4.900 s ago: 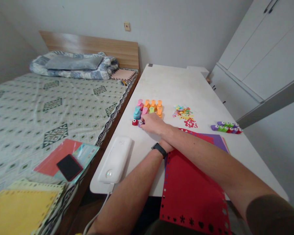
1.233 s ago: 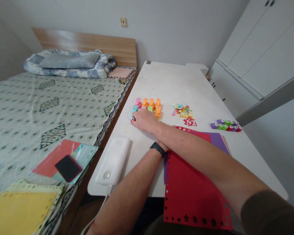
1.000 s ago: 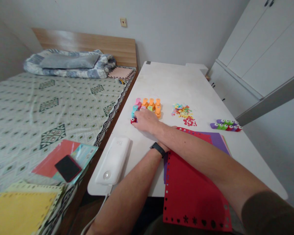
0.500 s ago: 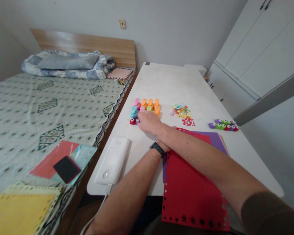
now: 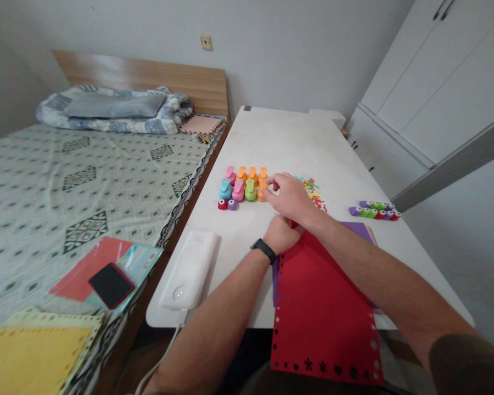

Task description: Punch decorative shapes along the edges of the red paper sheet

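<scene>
- Head view: white worktop (image 5: pixel 288 137) carries everything in play.
- Red sheet (image 5: pixel 321 307) hangs over the near edge and lies on a purple sheet (image 5: pixel 360 230). Shaped holes run down its left edge, along the bottom and part-way up the right edge. The middle is uncut. My read: border punching on this sheet is mostly done. The sheets underneath are too hidden to judge.
- Right hand (image 5: pixel 290 195) is above the sheet's far end, fingers narrow, with index and thumb tips at the orange punch. Cannot tell if the pinch is closed.
- Left hand (image 5: pixel 280 233) is curled, with a black band on the wrist, and rests on the sheet's far left corner, partly under the right wrist. Cannot tell if it grips the sheet or just pins it.
- Punch cluster (image 5: pixel 241 184) stands in two tight rows, with two small punches in front, just left of the right hand.
- Small punch row (image 5: pixel 374 210) sits at the right of the worktop, well apart from both hands.
- Cut-out pile (image 5: pixel 315 192) is multicoloured, just behind the right hand and partly hidden by it. Several colours look already punched.
- Orange punch (image 5: pixel 262 190) is at the right end of the front row, on the worktop and touching the right fingertips. It does not look lifted.
</scene>
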A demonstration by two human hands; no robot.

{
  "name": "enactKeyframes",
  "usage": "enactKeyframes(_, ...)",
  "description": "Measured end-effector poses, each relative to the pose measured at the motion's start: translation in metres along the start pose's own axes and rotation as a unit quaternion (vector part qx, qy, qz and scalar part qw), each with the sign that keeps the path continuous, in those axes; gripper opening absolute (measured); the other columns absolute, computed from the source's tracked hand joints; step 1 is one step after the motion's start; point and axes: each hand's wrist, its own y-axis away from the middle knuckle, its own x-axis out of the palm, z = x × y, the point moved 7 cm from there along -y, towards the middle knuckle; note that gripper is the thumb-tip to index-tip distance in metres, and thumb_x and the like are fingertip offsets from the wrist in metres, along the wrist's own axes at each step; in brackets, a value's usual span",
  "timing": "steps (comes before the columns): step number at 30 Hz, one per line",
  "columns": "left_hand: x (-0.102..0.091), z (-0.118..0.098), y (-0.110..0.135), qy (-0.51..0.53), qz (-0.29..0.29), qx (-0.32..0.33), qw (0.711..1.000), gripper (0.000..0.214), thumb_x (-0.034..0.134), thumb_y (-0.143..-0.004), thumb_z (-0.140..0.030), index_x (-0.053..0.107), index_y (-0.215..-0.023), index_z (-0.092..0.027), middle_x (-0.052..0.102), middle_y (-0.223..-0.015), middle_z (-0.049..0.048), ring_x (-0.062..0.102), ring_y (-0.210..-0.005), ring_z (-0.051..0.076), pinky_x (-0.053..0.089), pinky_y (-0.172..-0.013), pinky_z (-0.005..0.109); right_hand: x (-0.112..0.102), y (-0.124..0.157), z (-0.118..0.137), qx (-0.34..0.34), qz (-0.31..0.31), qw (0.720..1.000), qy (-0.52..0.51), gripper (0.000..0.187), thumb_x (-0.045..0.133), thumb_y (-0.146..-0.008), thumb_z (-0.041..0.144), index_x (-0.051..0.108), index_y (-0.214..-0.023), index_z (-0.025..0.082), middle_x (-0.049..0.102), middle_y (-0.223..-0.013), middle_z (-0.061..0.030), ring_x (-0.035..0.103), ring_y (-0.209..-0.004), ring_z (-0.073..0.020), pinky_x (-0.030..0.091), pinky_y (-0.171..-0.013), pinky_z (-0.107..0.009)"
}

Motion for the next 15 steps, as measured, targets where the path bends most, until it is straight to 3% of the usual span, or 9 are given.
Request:
enactKeyframes(3, -0.005, -0.003, 0.004, -0.037, 0.017, -0.035, 0.999, 0.021, 0.060, -0.093, -0.035, 0.070, -0.088, -0.018, 0.074, -0.083, 0.0078, 0.066, -0.076, 0.021, 0.046, -0.067, 0.032, -0.030, 0.016, -0.036, 0.034, -0.026, 0.999, 0.000, 0.021, 0.069, -0.089, 0.034, 0.073, -0.102, 0.018, 0.069, -0.087, -0.0057, 0.062, -0.080, -0.0200, 0.048, -0.075, -0.033)
enactKeyframes(5, -0.007, -0.005, 0.005, -0.048, 0.015, -0.046, 0.998, 0.024, 0.059, -0.093, -0.037, 0.066, -0.079, -0.019, 0.070, -0.073, 0.0048, 0.061, -0.066, 0.018, 0.038, -0.061, 0.030, -0.050, 0.029, -0.068, 0.068, -0.050, 0.996, 0.003, 0.023, 0.069, -0.088, 0.036, 0.073, -0.102, 0.019, 0.070, -0.090, -0.0063, 0.063, -0.079, -0.0194, 0.048, -0.074, -0.033)
enactKeyframes(10, -0.008, -0.007, 0.004, -0.041, 0.021, -0.064, 0.997, 0.026, 0.059, -0.091, -0.039, 0.060, -0.074, -0.019, 0.065, -0.066, 0.0010, 0.054, -0.061, 0.014, 0.032, -0.058, 0.028, -0.103, 0.065, -0.162, 0.182, -0.087, 0.977, 0.063, 0.031, 0.065, -0.090, 0.044, 0.075, -0.107, 0.020, 0.073, -0.090, -0.0077, 0.064, -0.077, -0.0210, 0.050, -0.075, -0.036)
enactKeyframes(15, -0.008, -0.006, 0.002, -0.038, 0.028, -0.072, 0.996, 0.028, 0.058, -0.092, -0.042, 0.060, -0.076, -0.020, 0.065, -0.067, 0.0009, 0.055, -0.062, 0.015, 0.032, -0.058, 0.028, -0.148, 0.097, -0.245, 0.301, -0.057, 0.942, 0.138, 0.039, 0.066, -0.087, 0.047, 0.076, -0.111, 0.018, 0.076, -0.098, -0.0114, 0.069, -0.087, -0.0267, 0.051, -0.081, -0.040)
